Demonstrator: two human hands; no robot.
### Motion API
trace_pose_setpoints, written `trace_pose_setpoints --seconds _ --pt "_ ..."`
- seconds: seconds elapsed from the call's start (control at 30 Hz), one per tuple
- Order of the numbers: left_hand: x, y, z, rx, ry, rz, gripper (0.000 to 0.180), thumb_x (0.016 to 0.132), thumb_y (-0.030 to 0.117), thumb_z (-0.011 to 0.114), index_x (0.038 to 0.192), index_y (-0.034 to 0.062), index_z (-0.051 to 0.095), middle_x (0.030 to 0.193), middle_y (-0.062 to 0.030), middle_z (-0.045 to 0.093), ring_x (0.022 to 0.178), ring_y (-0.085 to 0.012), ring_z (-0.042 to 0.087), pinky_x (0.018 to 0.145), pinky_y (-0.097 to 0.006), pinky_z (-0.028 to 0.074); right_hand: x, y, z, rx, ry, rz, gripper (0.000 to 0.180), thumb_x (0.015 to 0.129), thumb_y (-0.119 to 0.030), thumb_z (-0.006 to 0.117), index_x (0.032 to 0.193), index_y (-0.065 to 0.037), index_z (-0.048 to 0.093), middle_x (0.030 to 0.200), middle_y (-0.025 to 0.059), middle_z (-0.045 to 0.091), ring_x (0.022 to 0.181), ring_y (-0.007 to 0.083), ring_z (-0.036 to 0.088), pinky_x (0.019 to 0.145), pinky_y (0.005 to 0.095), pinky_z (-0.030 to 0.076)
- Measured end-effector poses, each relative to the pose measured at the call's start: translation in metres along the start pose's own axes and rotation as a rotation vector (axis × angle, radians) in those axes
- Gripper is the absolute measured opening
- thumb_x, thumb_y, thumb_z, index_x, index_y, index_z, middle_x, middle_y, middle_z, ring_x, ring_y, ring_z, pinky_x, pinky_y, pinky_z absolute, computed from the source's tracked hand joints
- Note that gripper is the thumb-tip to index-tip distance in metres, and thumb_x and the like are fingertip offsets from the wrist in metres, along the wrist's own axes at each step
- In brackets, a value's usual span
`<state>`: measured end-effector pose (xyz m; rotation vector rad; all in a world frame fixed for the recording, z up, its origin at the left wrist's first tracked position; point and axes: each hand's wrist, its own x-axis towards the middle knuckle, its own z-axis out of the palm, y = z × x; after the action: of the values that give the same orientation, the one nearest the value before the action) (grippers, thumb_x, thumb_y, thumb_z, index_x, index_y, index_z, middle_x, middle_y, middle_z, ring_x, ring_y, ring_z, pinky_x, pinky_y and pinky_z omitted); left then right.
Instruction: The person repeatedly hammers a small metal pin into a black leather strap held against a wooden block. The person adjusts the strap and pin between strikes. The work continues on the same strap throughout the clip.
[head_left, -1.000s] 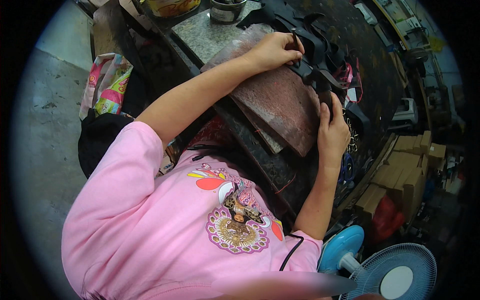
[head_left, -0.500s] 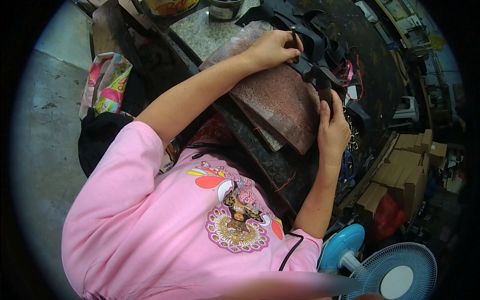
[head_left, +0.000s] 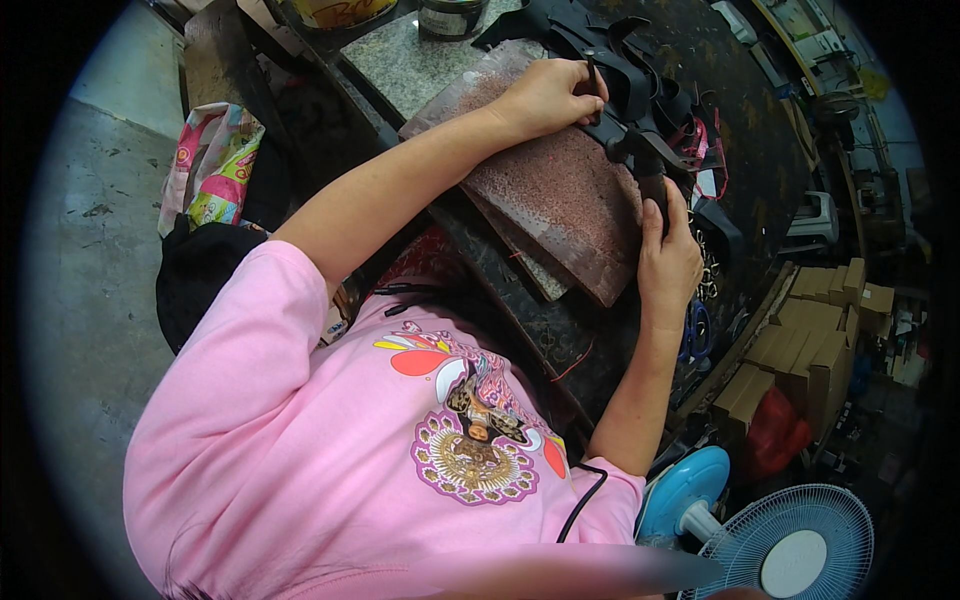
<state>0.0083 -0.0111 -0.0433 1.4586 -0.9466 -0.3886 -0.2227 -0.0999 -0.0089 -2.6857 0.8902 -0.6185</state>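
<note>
A person in a pink shirt leans over a dark, stained worktop. The left hand lies on top of a flat reddish-brown slab of stone or board that rests on the worktop. Its fingers are curled in tight around a thin dark tool, which looks like a small knife or awl; it is too small to be sure which. Just past these fingers lies a heap of black leather straps, and the tool's tip meets one of them.

The right hand is at the far edge of the slab, near its lower corner. Its fingers are closed around one black strap piece and hold it up against the slab's edge. The strap runs from these fingers up toward the left hand's fingers, so both hands are on the same bundle of straps.

Beyond the right fingers lie small metal rings and buckles and a pair of blue-handled scissors on the worktop. Above the left fingers sit a round dark tin and a grey speckled stone plate. Far below the right hand, near the floor, stands a blue and white fan. Brown cardboard boxes are stacked beside it. A bright flowered bag hangs on the person's left.
</note>
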Motion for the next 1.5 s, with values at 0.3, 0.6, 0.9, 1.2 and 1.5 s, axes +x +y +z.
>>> trace_pose_setpoints --seconds 0.3,0.6,0.9,1.2,1.5 --pt "0.0 0.002 0.001 0.086 0.022 0.053 0.013 0.086 0.008 0.064 0.092 -0.0026 0.068 0.077 -0.0114 0.071 0.069 -0.016 0.07 0.067 -0.029 0.056 0.0 0.007 0.003 0.006 -0.006 0.005 0.04 0.099 -0.044 0.052 0.132 -0.022 0.058 0.101 0.0141 0.072 0.085 0.0357 0.07 0.073 0.0443 0.054" --pt "0.002 0.007 0.0 0.168 -0.05 0.024 0.014 0.091 0.007 0.062 0.1 -0.0021 0.065 0.087 -0.0096 0.07 0.081 -0.015 0.07 0.073 -0.028 0.057 0.002 0.003 -0.001 0.015 0.001 0.0 0.041 0.098 -0.044 0.053 0.132 -0.022 0.058 0.1 0.0146 0.072 0.086 0.0356 0.07 0.073 0.0443 0.053" --pt "0.005 0.016 0.008 0.442 -0.037 0.342 0.009 0.085 0.01 0.063 0.091 0.0038 0.065 0.084 -0.0165 0.068 0.086 -0.036 0.067 0.077 -0.042 0.053 0.008 0.016 -0.01 0.022 -0.123 0.094 0.04 0.097 -0.044 0.055 0.132 -0.024 0.059 0.097 0.0167 0.071 0.088 0.037 0.069 0.075 0.0446 0.053" --pt "0.003 0.014 0.015 0.516 -0.072 0.367 0.011 0.088 0.009 0.064 0.096 0.0017 0.062 0.087 -0.018 0.067 0.086 -0.0373 0.066 0.072 -0.042 0.052 0.037 -0.064 -0.112 0.674 0.83 -0.274 0.061 0.099 -0.055 0.042 0.076 0.0 0.049 0.068 0.0105 0.054 0.057 0.0148 0.049 0.052 0.0284 0.043" --pt "0.004 0.012 0.016 0.497 -0.051 0.341 0.01 0.086 0.01 0.062 0.094 0.0038 0.064 0.084 -0.0199 0.067 0.086 -0.0403 0.065 0.074 -0.046 0.052 0.043 -0.052 -0.119 0.389 0.394 0.123 0.031 0.099 -0.03 0.06 0.104 -0.001 0.067 0.085 0.0051 0.069 0.066 0.0067 0.059 0.06 0.0249 0.045"
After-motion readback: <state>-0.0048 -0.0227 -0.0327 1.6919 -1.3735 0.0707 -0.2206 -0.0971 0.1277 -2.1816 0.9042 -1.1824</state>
